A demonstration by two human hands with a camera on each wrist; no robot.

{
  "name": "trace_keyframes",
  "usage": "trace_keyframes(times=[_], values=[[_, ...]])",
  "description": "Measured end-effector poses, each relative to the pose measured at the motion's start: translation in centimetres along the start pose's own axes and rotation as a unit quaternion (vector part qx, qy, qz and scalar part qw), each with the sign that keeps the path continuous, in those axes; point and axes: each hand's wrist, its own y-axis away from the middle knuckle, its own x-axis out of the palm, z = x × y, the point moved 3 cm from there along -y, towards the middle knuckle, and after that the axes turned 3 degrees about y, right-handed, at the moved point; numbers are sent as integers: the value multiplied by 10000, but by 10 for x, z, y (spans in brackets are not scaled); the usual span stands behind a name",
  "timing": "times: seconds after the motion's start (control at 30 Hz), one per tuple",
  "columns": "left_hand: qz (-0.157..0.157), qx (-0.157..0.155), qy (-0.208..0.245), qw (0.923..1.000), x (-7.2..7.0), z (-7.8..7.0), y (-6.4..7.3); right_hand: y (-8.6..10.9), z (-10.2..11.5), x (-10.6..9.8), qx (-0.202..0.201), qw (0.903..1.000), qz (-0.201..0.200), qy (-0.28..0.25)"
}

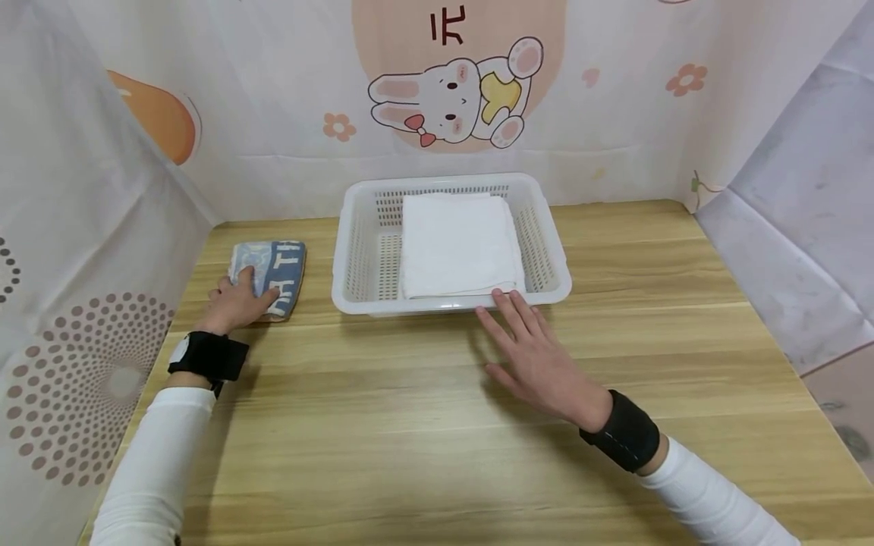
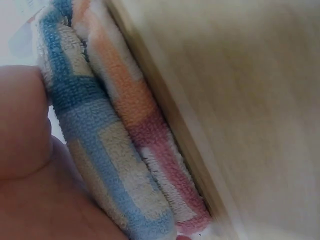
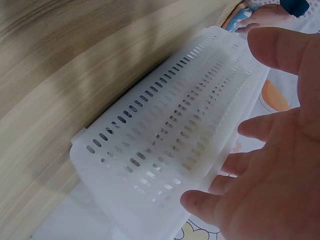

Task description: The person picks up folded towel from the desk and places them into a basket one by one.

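Note:
A folded terry towel (image 1: 289,265), blue with pale lettering, lies on the table at the left. My left hand (image 1: 237,303) rests on its near left part, fingers spread across the top. In the left wrist view, the hand is against the towel's (image 2: 95,115) thick folded edge, whose lower layer shows orange and pink. A white perforated basket (image 1: 355,303) stands at the back middle, holding a folded white cloth (image 1: 457,243). My right hand (image 1: 539,364) reaches over the basket's front rim with fingers spread. The right wrist view shows those extended fingers (image 3: 255,127) beside the basket wall (image 3: 165,120).
The wooden table (image 1: 382,440) runs up to a patterned curtain (image 1: 273,98) behind it. Fabric also hangs along the left and right sides. The basket's left part shows bare perforated floor beside the white cloth.

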Motion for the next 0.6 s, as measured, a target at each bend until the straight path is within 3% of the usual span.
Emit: trace_keyframes(times=[0.6], values=[[-42, 53, 48, 10000, 6, 4, 4, 0, -1, 1, 6, 10000, -55, -38]])
